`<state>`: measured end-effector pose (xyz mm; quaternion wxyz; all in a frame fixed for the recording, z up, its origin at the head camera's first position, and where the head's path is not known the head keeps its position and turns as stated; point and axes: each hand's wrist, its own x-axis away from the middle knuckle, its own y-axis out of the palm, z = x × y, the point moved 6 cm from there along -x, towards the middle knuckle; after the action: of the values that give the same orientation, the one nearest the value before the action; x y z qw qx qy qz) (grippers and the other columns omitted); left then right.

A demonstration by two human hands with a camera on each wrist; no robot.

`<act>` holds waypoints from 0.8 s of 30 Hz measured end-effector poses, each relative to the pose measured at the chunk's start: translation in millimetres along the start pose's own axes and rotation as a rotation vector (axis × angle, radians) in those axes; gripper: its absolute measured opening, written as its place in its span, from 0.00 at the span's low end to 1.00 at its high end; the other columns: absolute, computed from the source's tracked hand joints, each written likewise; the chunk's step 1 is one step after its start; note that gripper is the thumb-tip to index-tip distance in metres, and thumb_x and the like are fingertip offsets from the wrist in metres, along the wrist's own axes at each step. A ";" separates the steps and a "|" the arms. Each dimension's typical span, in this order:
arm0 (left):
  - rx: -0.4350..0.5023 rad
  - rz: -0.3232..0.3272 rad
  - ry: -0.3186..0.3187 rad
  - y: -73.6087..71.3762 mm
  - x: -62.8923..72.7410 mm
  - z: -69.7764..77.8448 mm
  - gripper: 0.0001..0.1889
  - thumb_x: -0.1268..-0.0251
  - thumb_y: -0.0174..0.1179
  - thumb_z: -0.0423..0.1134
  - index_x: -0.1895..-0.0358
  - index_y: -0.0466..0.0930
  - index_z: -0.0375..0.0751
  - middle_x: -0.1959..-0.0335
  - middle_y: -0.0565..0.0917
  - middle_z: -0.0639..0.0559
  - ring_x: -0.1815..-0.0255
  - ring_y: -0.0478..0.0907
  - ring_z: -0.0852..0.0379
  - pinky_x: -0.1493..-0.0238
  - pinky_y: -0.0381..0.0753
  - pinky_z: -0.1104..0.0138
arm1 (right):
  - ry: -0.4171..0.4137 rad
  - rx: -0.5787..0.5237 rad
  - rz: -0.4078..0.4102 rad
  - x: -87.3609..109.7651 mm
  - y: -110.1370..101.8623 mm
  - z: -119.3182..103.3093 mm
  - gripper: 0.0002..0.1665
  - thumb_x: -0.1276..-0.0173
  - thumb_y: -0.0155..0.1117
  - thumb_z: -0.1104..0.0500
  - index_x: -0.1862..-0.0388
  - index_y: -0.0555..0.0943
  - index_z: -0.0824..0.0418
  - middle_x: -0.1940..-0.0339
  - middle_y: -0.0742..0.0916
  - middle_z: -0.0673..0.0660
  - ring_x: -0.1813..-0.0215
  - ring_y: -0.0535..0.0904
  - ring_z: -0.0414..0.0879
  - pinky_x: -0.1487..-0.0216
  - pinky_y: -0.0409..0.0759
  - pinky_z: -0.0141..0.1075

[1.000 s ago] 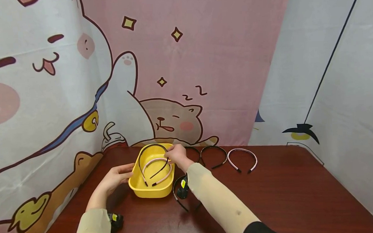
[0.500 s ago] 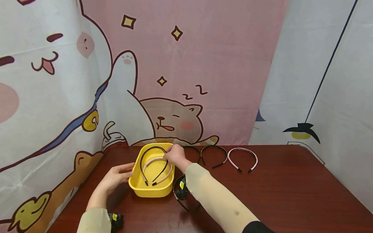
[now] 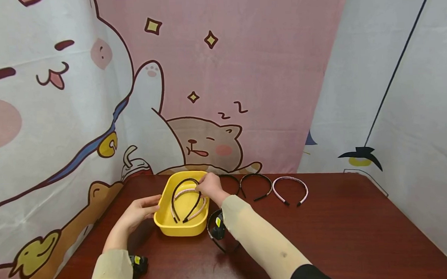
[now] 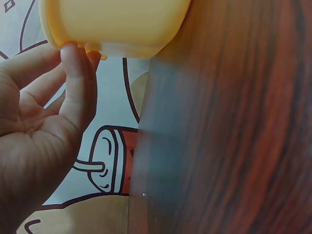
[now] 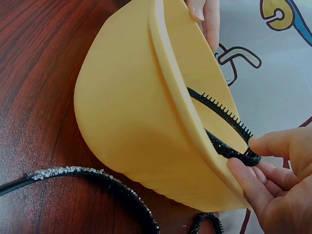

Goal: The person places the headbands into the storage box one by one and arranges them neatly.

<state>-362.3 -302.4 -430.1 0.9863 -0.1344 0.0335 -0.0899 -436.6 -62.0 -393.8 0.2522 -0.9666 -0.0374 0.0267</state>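
My right hand [image 3: 211, 186] pinches a black toothed headband [image 5: 225, 115] between thumb and fingers at the right rim of a yellow basin [image 3: 182, 231]. In the head view most of the band hangs inside the basin, its two ends low near the front. A pink headband [image 3: 186, 191] lies in the basin behind it, partly covered. On the opposite side, my left hand [image 3: 136, 212] holds the basin at its rim with thumb and fingertips. The left wrist view shows those fingertips against the basin's wall, partly hidden by the lip.
Right of the basin, a row at the back of the brown table [image 3: 325, 235] has a black headband [image 3: 230, 177], a dark headband [image 3: 256, 175] and a pink headband [image 3: 290, 178]. A black headband with silver glitter [image 5: 68, 170] lies partly under my right forearm. A cartoon-printed cloth [image 3: 274, 91] hangs behind.
The black headband has come down deeper into the basin, its ends now closer together near the front. My right hand stays at the rim, and my left hand has kept its place.
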 end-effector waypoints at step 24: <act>-0.014 0.008 -0.007 1.0 0.2 -0.8 0.28 0.32 0.58 0.32 0.32 0.63 0.24 0.36 0.70 0.28 0.48 0.80 0.45 0.52 0.81 0.62 | -0.080 -0.084 -0.097 11.7 -50.8 6.4 0.13 0.44 0.72 0.66 0.60 0.84 0.71 0.72 0.84 0.58 0.69 0.84 0.55 0.71 0.85 0.42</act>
<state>-362.1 -301.7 -431.2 0.9858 -0.1414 0.0312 -0.0853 -428.4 -13.7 -374.9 0.2105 -0.9716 -0.0951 0.0516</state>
